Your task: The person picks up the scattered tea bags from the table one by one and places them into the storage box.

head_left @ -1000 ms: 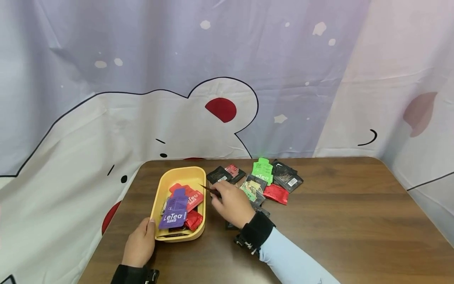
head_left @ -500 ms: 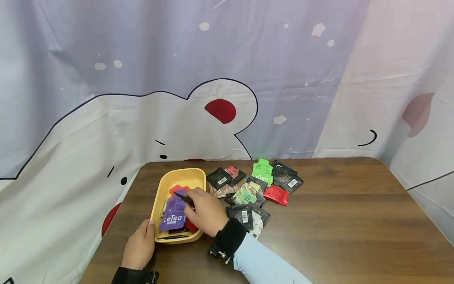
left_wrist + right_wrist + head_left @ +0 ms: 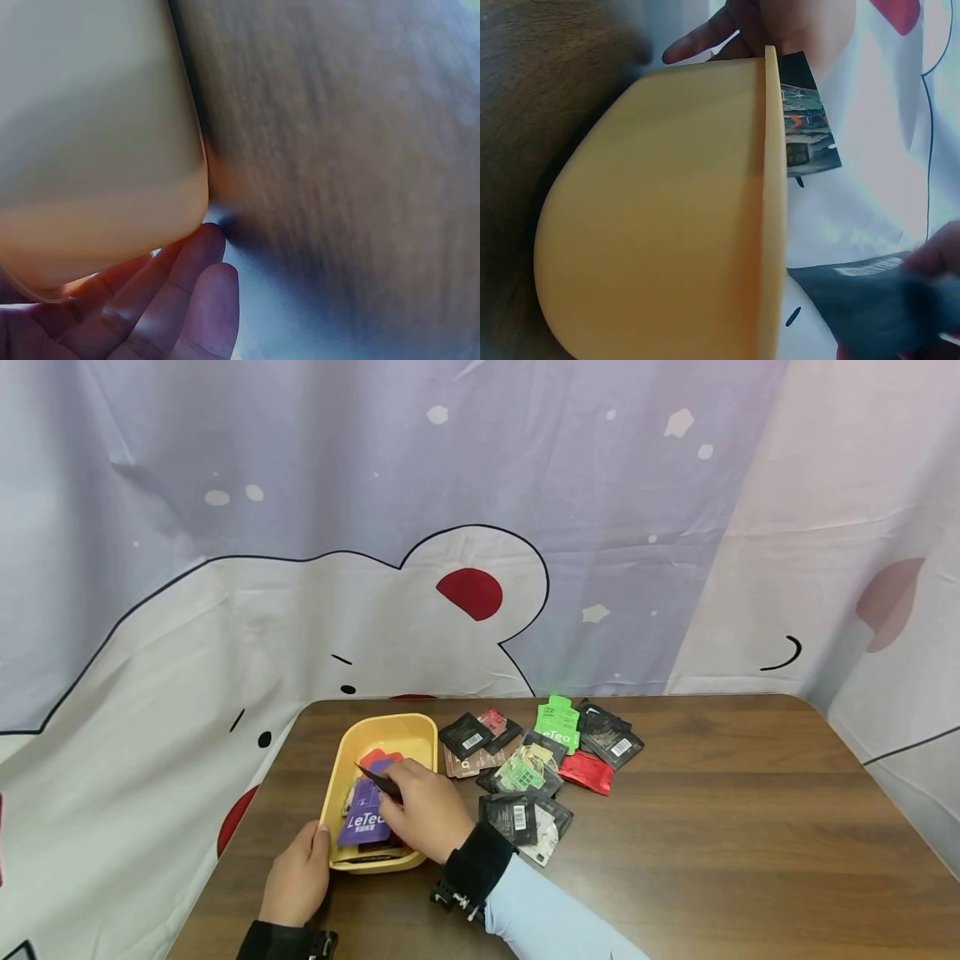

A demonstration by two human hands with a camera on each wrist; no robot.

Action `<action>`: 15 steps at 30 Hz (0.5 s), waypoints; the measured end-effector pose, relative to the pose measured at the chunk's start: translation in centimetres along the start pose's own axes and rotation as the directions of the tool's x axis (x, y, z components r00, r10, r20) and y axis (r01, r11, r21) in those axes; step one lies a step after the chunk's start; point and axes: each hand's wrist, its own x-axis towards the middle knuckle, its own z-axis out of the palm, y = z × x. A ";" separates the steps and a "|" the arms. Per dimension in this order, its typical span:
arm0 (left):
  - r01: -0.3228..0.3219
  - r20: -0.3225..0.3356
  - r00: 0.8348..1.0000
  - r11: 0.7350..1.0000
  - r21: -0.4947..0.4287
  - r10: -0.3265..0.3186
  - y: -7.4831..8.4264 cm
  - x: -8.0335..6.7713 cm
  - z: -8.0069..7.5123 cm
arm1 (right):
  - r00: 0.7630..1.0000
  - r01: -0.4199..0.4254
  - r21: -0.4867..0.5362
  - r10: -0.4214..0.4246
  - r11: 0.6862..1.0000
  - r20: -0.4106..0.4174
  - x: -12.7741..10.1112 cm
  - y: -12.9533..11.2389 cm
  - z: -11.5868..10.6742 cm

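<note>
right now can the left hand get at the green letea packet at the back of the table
Probably not easily: the left hand holds the yellow tray, and the right hand lies across the way to the green packet.

Both grips bare, no gloves or rings visible. Right grip (image 3: 423, 806): black wrist band (image 3: 480, 867) right behind it, small silver-white hardware on the band's 7 o'clock edge, too small to tell what. Light blue long sleeve (image 3: 555, 922) runs from the band toward 4 o'clock, out of frame. Left grip (image 3: 296, 881): black band or cuff (image 3: 281, 942) at the wrist, 6 o'clock edge of frame, a pale fitting at its 3 o'clock side.
</note>
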 end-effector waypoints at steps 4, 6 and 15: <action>-0.006 0.001 1.000 1.000 0.006 0.006 -0.1 0.0 0.0 | 0.994 0.052 -0.020 -0.050 0.998 0.100 0.0 0.1 0.0; -0.009 0.002 1.000 1.000 0.007 0.009 -0.1 0.0 0.0 | 0.985 0.067 -0.041 -0.059 0.997 0.164 -0.1 0.2 0.2; -0.041 -0.017 0.999 0.999 0.006 0.041 -0.3 -0.1 -0.1 | 0.969 0.086 -0.087 -0.062 0.993 0.239 -0.5 0.2 0.4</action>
